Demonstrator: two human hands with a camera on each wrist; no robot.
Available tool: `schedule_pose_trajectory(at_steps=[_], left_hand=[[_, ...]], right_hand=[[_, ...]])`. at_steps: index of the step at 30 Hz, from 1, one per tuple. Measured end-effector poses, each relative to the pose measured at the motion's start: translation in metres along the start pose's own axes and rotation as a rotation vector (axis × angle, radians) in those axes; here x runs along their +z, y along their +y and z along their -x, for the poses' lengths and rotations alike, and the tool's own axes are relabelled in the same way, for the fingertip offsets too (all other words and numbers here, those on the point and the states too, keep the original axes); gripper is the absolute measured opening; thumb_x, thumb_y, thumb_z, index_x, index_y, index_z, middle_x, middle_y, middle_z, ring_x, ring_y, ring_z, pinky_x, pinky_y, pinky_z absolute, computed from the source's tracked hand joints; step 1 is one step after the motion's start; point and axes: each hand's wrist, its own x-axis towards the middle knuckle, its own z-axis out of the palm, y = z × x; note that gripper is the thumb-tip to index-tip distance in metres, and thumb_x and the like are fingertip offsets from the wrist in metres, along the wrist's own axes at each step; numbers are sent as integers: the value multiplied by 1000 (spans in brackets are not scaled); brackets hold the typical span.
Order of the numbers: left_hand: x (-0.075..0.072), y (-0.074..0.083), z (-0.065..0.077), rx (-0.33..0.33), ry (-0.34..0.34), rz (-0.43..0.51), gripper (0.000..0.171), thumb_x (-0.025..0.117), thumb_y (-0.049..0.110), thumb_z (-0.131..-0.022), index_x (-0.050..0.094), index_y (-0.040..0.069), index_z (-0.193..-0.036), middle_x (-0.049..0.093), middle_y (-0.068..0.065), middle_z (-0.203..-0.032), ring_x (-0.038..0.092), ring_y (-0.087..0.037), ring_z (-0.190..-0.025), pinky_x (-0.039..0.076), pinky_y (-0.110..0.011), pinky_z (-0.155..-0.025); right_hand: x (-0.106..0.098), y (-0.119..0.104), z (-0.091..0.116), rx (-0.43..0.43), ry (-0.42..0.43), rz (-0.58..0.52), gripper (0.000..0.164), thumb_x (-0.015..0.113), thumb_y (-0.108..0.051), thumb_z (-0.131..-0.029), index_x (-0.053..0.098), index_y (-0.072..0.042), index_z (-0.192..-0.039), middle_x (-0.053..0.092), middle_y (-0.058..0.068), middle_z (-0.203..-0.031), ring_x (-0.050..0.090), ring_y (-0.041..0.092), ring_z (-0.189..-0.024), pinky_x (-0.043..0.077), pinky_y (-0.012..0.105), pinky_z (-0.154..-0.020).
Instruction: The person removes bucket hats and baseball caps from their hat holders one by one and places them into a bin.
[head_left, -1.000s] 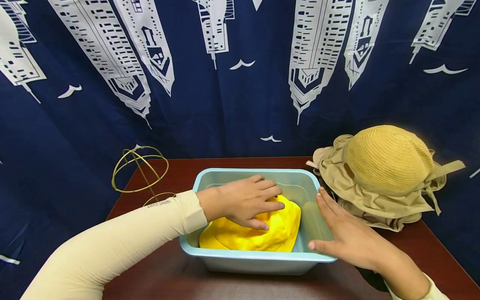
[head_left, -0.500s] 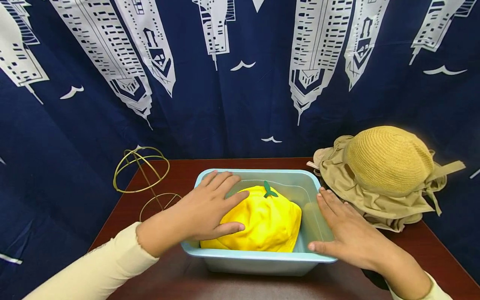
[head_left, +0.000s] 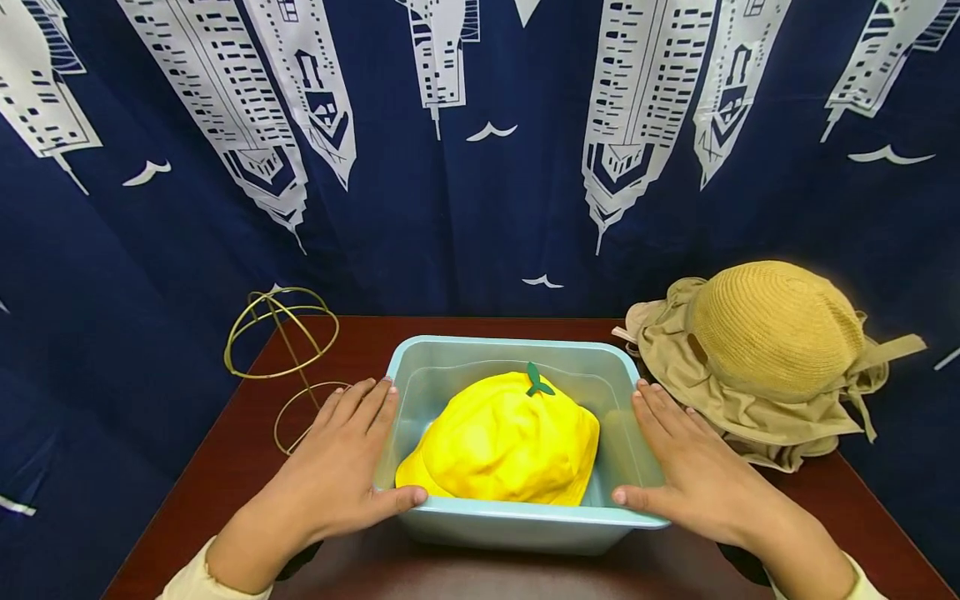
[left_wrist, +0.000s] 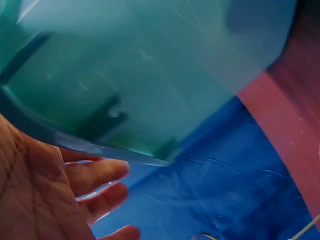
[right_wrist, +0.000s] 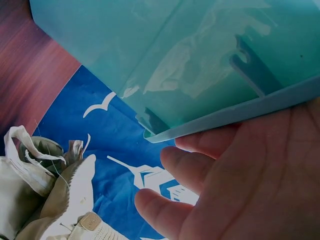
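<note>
A light blue plastic bin (head_left: 517, 527) sits on the table in front of me. Inside it lies a yellow cloth hat (head_left: 502, 442) with a small green leaf sprout (head_left: 537, 381) on its crown. My left hand (head_left: 330, 467) rests along the bin's left side, fingers straight, its thumb at the front rim. On the opposite side my right hand (head_left: 697, 471) lies against the rim in the same way, fingers extended. Both wrist views show the bin's outer wall from below, with the left fingers (left_wrist: 97, 177) and right fingers (right_wrist: 187, 165) near the underside of its rim.
A gold wire hat stand (head_left: 288, 329) stands left of the bin, partly behind my left hand. Right of the bin sit stacked tan sun hats, the top one a straw-coloured hat (head_left: 780, 333). The dark red table (head_left: 360, 342) meets a navy curtain (head_left: 450, 250) behind.
My left hand has moved from over the yellow hat, left and down to the bin's left rim, uncovering the hat and its leaf. My right hand has stayed at the right rim.
</note>
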Motion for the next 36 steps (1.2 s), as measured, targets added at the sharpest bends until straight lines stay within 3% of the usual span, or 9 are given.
schedule_pose_trajectory(at_steps=[3,9,16,19,22,25,29,32,36], left_hand=[[4,-3,2,-30,7,0,103,55,76,-81,45,-3,-146,44,-18,-150,38,-38,-134,31,-57,-110],[7,-3,-2,7,42,-33,98,53,74,-83,49,-3,-143,47,-17,-148,41,-37,-132,29,-57,-111],[9,-3,-5,-1,12,-39,96,51,71,-86,45,-3,-146,40,-19,-153,26,-35,-147,18,-54,-118],[10,-4,-4,-2,9,-40,95,51,71,-86,45,-4,-145,40,-20,-152,24,-35,-147,18,-51,-118],[12,-4,-1,0,10,-37,95,52,70,-87,46,-4,-145,41,-21,-151,26,-36,-146,21,-51,-118],[13,-5,1,-2,17,-44,95,51,70,-87,46,-4,-145,42,-21,-150,29,-36,-145,23,-50,-117],[13,-5,4,5,28,-56,95,50,70,-87,47,-5,-144,43,-21,-150,31,-36,-144,25,-50,-116],[14,-5,6,8,29,-52,94,51,70,-87,47,-5,-144,43,-22,-150,31,-36,-144,25,-50,-116],[16,-4,9,-4,27,-41,94,52,69,-86,47,-5,-144,43,-21,-150,32,-36,-144,26,-51,-116]], right_hand=[[-1,0,-1,4,3,9,107,62,-66,-86,21,4,-155,12,17,-164,12,34,-150,17,57,-116],[-1,3,3,21,14,9,106,62,-64,-87,20,5,-155,12,17,-164,12,34,-150,14,52,-118],[2,6,5,16,41,-11,103,63,-60,-89,20,5,-155,12,18,-164,12,34,-150,14,50,-118],[1,7,5,-7,46,-14,100,64,-56,-90,19,4,-156,13,19,-163,13,34,-150,11,44,-120],[-6,14,5,-53,72,-7,99,67,-51,-91,15,0,-158,13,19,-163,15,35,-149,4,30,-120],[-21,31,0,-126,164,8,99,74,-43,-87,17,-5,-159,19,20,-162,22,35,-147,5,22,-117],[-48,64,-9,-208,348,55,89,81,-40,-81,40,-2,-151,40,22,-152,36,33,-141,14,20,-116],[-67,92,-17,-277,478,92,77,71,-53,-86,56,3,-136,53,26,-138,47,40,-130,19,20,-115],[-87,129,-30,-321,559,142,86,51,-70,-90,62,9,-124,57,31,-126,51,52,-113,24,28,-116]])
